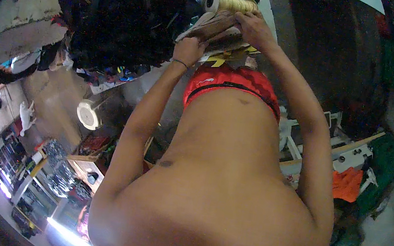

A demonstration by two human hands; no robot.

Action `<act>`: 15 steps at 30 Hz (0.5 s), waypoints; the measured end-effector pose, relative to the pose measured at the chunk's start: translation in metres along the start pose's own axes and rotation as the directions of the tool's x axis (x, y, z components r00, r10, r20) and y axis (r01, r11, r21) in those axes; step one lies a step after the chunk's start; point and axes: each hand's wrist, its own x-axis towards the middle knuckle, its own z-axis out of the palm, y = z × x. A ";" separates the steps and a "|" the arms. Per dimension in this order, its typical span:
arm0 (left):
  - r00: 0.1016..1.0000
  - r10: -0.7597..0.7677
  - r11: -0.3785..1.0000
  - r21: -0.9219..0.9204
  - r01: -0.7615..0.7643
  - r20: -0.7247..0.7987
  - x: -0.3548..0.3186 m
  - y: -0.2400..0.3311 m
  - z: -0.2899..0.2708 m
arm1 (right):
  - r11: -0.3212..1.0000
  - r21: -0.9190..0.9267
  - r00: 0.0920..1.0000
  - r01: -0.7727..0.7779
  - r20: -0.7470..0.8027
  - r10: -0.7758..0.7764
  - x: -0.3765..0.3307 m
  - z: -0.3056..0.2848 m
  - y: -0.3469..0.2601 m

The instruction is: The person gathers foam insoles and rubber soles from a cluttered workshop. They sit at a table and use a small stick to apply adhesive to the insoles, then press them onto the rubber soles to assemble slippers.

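My bare torso fills the middle of the head view, with red shorts (pixel 233 80) at the waist. Both arms reach forward and away from me. My left hand (pixel 189 49) grips the near lower edge of a brown folded piece, cardboard or fabric (pixel 213 27). My right hand (pixel 253 27) presses down on its top right side. A spool of pale yellow thread (pixel 226 1) lies just beyond the brown piece, touching it. A thin dark band circles my left wrist.
A heap of dark clothes (pixel 126 17) lies to the left. A white round fan (pixel 88 115) stands on the floor lower left. Orange cloth (pixel 348 183) and green cloth (pixel 385 164) lie by a white machine at right. A person (pixel 4 77) bends at far left.
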 end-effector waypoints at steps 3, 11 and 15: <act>0.999 0.038 0.998 0.043 -0.037 -0.032 -0.002 0.002 0.001 | 1.000 -0.012 0.999 -0.001 -0.036 0.001 0.000 0.002 -0.001; 0.963 0.244 0.960 0.115 -0.257 0.116 0.017 0.022 0.017 | 0.997 -0.044 0.989 -0.064 0.131 0.069 0.002 0.007 0.003; 0.971 0.119 0.959 0.228 -0.165 0.206 0.030 0.034 0.022 | 0.997 -0.056 0.989 -0.060 0.130 0.066 0.006 0.009 0.003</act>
